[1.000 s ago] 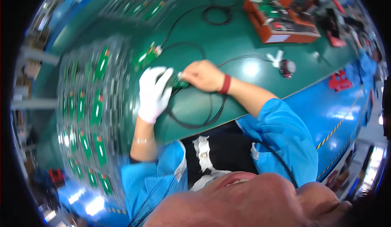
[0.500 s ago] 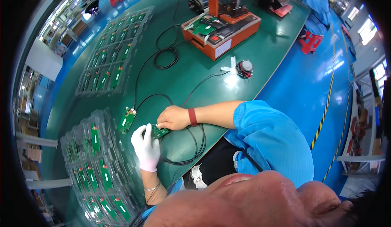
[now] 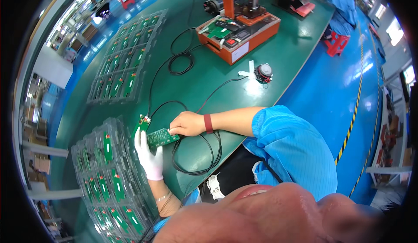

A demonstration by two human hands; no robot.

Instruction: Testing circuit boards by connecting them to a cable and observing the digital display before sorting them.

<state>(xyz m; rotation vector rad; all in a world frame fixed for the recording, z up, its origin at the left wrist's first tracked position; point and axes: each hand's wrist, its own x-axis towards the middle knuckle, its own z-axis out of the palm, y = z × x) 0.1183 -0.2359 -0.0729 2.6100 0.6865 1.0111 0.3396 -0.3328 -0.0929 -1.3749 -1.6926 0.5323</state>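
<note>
A: Where is the green circuit board [image 3: 162,137], taking the tray stack [image 3: 134,173] as our mark?

B: To the right of the tray stack, a broad face showing, with the bare right hand's [image 3: 187,124] thumb and finger clamped on its end farther from the stack. Gripping only the end probably leaves most of that face uncovered

A: And the gloved left hand [image 3: 150,160]?

B: Just right of the tray stack, fingers spread apart from the thumb, by the board's other end; I can't tell whether they touch it. Its fingertips overlap the second board [image 3: 143,123], just beyond the stack's upper right corner, perhaps put there for easy reach

A: What differs from half a second earlier?

B: The left hand has shifted nearer the tray stack, uncovering more of the held board, and its fingers now partly hide the second board
</note>
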